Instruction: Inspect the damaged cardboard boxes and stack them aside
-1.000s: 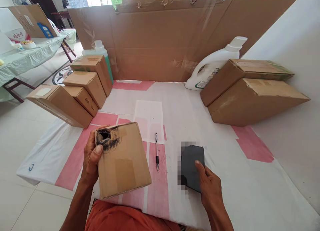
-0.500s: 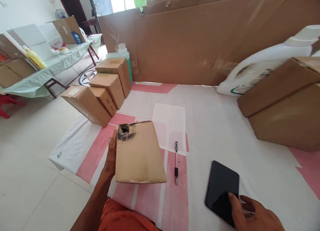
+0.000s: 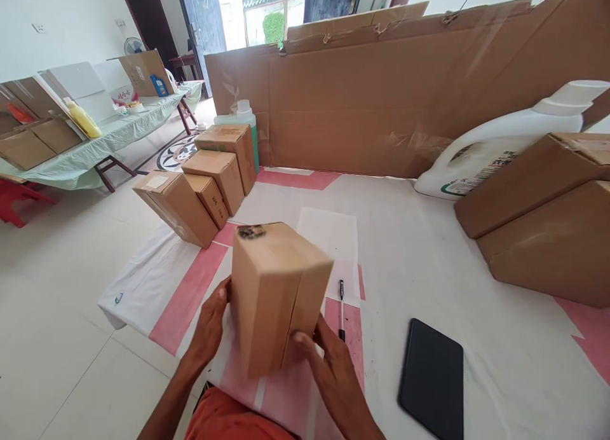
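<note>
A cardboard box [image 3: 271, 300] with a black-scribbled hole in a corner of its top stands tilted between my two hands, blurred slightly by motion. My left hand [image 3: 213, 319] presses on its left side, fingers partly hidden behind it. Around the lower right edge, my right hand [image 3: 328, 364] grips with the thumb on the near face. Just right of the box lies a pen [image 3: 341, 306], its lower end hidden by my hand. Farther right, a black tablet or phone [image 3: 433, 376] rests flat, touched by neither hand. A white paper sheet [image 3: 328, 236] lies behind the box.
Several cardboard boxes [image 3: 219, 173] line the left table edge, with a green-liquid jug [image 3: 244, 119] behind them. On the right stand more boxes [image 3: 548, 236] and a white detergent bottle [image 3: 505, 141]. A tall cardboard panel [image 3: 352, 103] closes off the back.
My right hand has left the black device and taken hold of the box's right side. The box has turned, so a corner edge now faces me. The view has shifted slightly.
</note>
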The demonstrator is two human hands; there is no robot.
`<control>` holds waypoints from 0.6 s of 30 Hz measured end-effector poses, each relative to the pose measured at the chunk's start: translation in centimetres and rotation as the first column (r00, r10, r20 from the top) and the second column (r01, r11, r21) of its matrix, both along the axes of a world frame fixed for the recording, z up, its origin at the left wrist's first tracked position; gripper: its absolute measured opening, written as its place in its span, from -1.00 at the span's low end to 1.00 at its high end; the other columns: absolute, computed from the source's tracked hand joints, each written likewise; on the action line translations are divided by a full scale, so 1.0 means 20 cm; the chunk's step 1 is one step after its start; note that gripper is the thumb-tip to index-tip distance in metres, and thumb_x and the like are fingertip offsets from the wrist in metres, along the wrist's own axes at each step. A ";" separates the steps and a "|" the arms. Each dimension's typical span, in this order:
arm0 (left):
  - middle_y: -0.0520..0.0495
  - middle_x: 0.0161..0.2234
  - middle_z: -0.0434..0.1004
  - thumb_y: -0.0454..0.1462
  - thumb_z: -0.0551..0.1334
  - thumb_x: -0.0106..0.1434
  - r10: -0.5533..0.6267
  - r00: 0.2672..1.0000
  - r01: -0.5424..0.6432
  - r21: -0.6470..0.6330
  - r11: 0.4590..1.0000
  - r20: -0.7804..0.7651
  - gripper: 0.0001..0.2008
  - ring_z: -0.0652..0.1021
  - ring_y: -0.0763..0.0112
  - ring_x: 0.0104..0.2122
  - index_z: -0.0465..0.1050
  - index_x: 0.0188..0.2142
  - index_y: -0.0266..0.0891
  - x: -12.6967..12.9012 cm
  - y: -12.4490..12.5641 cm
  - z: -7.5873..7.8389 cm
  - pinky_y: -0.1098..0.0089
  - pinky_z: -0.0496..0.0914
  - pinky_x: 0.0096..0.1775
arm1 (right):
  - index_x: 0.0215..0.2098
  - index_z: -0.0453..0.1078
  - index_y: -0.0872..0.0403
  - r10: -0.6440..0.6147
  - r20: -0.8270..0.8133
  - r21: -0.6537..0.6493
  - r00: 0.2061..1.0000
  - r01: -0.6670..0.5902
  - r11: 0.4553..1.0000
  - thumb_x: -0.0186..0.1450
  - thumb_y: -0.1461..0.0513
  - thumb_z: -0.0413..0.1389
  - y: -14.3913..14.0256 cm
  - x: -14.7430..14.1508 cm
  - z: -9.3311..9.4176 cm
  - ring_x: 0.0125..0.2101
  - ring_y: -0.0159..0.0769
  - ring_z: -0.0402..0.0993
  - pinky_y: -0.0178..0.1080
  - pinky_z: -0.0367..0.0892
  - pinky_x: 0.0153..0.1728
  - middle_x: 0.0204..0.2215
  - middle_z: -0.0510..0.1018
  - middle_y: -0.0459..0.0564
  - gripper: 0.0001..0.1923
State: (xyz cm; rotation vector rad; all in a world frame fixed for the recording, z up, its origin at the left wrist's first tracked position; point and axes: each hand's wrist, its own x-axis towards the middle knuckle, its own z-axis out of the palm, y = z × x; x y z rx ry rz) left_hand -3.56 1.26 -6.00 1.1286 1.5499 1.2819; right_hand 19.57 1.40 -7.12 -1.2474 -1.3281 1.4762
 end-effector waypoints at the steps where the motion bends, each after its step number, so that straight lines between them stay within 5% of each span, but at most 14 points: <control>1: -0.27 0.37 0.48 0.26 0.12 0.47 -0.004 0.998 0.003 -0.024 1.000 -0.066 -0.30 0.36 -0.12 0.44 0.52 0.30 -0.15 -0.03 -0.04 0.03 -0.20 0.09 0.49 | 0.42 0.34 -0.05 -0.017 -0.053 -0.044 0.998 0.015 0.999 0.47 -0.18 0.15 0.01 0.00 0.04 -0.01 0.05 0.67 0.00 0.59 -0.04 0.02 0.71 0.13 -0.31; 3: -0.22 0.46 0.36 0.27 0.09 0.47 -0.013 0.982 0.003 -0.051 0.999 -0.189 -0.25 0.24 -0.09 0.51 0.40 0.42 -0.11 -0.09 -0.12 0.10 -0.17 -0.03 0.53 | 0.63 -0.09 -0.09 -0.049 -0.115 -0.109 0.992 0.037 0.993 0.47 -0.21 0.13 0.02 0.00 0.12 0.06 0.03 0.67 0.02 0.58 0.04 0.08 0.71 0.14 -0.05; 5: -0.18 0.50 0.30 0.28 0.03 0.48 -0.027 0.968 0.021 -0.027 0.999 -0.251 -0.23 0.19 -0.08 0.53 0.36 0.45 -0.08 -0.15 -0.19 0.18 -0.14 -0.06 0.53 | 0.66 -0.25 -0.10 -0.088 -0.093 -0.129 0.992 0.076 0.989 0.45 -0.26 0.13 0.02 0.00 0.21 0.10 0.06 0.66 0.04 0.58 0.06 0.14 0.70 0.15 0.06; 9: -0.21 0.40 0.45 0.35 -0.02 0.43 -0.066 0.961 0.077 0.031 0.997 -0.268 -0.15 0.36 -0.21 0.42 0.45 0.40 -0.10 -0.23 -0.25 0.38 -0.10 0.22 0.44 | 0.56 0.17 -0.11 -0.138 -0.056 -0.142 0.989 0.129 0.981 0.39 -0.34 0.11 0.02 -0.03 0.37 0.20 0.12 0.59 0.01 0.59 0.07 0.32 0.56 0.16 -0.06; 12: -0.20 0.25 0.60 0.28 0.10 0.44 -0.016 0.970 0.029 0.052 0.998 -0.241 -0.24 0.56 -0.16 0.21 0.46 0.39 -0.10 -0.28 -0.23 0.48 0.05 0.52 0.18 | 0.43 0.35 0.04 -0.046 -0.179 -0.200 0.983 0.009 0.980 0.33 -0.45 0.01 0.04 -0.06 0.41 -0.16 0.13 0.75 0.06 0.64 -0.16 -0.05 0.76 0.26 0.01; 15: -0.20 0.13 0.68 0.22 0.20 0.43 0.054 0.977 -0.044 0.055 0.998 -0.208 -0.28 0.64 -0.07 0.09 0.48 0.37 -0.14 -0.30 -0.14 0.47 0.14 0.58 0.03 | 0.16 0.51 0.08 0.074 -0.209 -0.200 0.975 -0.117 0.973 0.30 -0.48 0.01 0.05 -0.13 0.39 -0.37 0.07 0.72 0.01 0.61 -0.33 -0.29 0.74 0.20 -0.06; 18: -0.25 0.15 0.67 0.30 0.16 0.41 0.127 0.976 -0.126 0.021 0.992 -0.176 -0.23 0.60 -0.11 0.16 0.56 0.28 -0.19 -0.32 -0.07 0.39 0.06 0.50 0.17 | 0.04 0.51 0.03 0.182 -0.061 -0.164 0.981 -0.190 0.968 0.40 -0.37 0.05 0.05 -0.17 0.35 -0.31 -0.04 0.69 -0.08 0.57 -0.25 -0.31 0.72 0.12 -0.28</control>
